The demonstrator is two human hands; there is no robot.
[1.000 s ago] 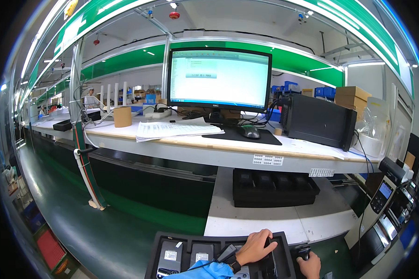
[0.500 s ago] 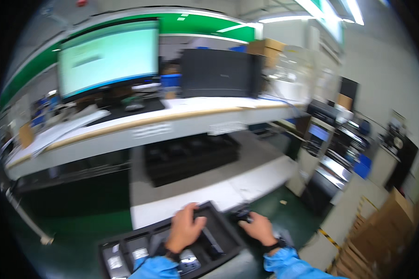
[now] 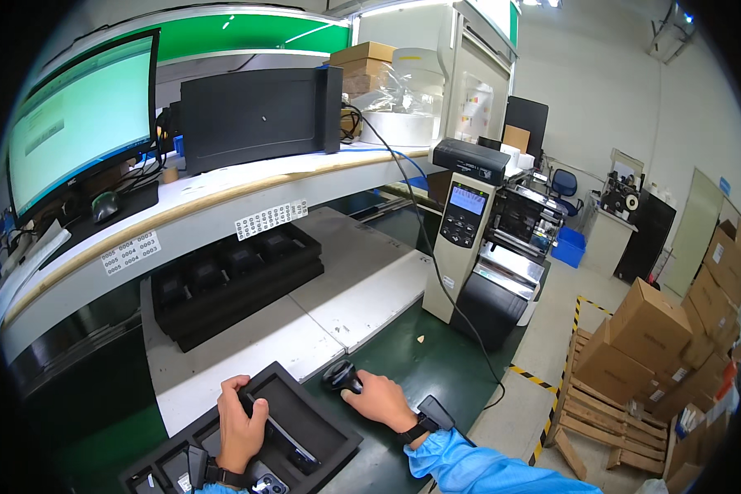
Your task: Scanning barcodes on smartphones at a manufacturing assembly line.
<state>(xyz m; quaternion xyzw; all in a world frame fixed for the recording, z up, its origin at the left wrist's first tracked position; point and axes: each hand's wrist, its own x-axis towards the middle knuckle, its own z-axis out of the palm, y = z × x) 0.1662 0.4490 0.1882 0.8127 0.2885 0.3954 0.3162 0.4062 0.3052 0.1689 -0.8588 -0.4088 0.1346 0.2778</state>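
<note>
A black handheld barcode scanner (image 3: 337, 376) sits in my right hand (image 3: 380, 399), which is closed round its handle above the green bench. My left hand (image 3: 240, 428) reaches over a black divided tray (image 3: 346, 451), fingers and thumb curled near its far wall. What these fingers hold is hidden; a dark, thin slab (image 3: 292, 443) with a shiny edge leans in the compartment beside the thumb. A phone with camera lenses (image 3: 267, 483) lies in the tray near my left wrist, partly cut off by the lower edge.
A label printer (image 3: 461, 239) stands on the bench at the right, a black cable hanging in front. Stacked black trays (image 3: 230, 288) lie under the white shelf (image 3: 206, 198), which carries a monitor (image 3: 90, 123). Cartons (image 3: 634, 329) and a wooden pallet (image 3: 601, 412) occupy the floor at right.
The view has swung to the right, so the tray, shelf and monitor appear further left, and the printer is nearer the middle. The scanner stays in my right hand; my left stays at the tray.
</note>
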